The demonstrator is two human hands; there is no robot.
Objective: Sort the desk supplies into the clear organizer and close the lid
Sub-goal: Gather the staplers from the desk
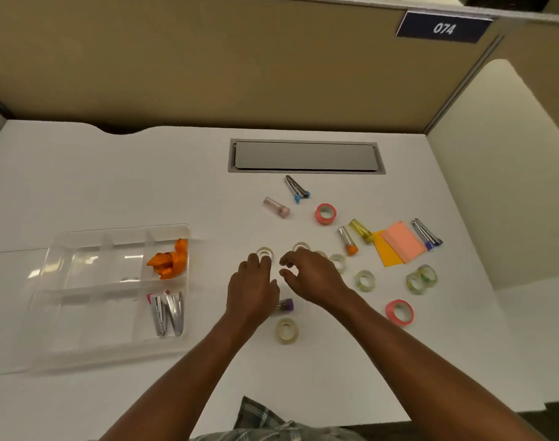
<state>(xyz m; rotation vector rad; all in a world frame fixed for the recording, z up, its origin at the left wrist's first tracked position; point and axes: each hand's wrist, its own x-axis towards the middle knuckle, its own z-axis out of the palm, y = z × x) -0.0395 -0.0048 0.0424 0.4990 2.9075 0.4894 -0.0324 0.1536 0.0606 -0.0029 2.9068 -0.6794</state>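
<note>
White desk [112,173], left hand [252,289] half-hiding purple-capped tube [286,304], right hand [310,275] fingers apart, left's unclear.

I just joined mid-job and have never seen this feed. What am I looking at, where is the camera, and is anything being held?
No machine here: a person's two bare hands, seen from one camera worn on the head, looking down at a white desk. The left hand and right hand reach over clear tape rolls; neither clearly holds anything. At left, the clear organizer already holds orange items and silver staplers. Loose supplies lie to the right: pink tape, sticky notes, more staplers.
</note>
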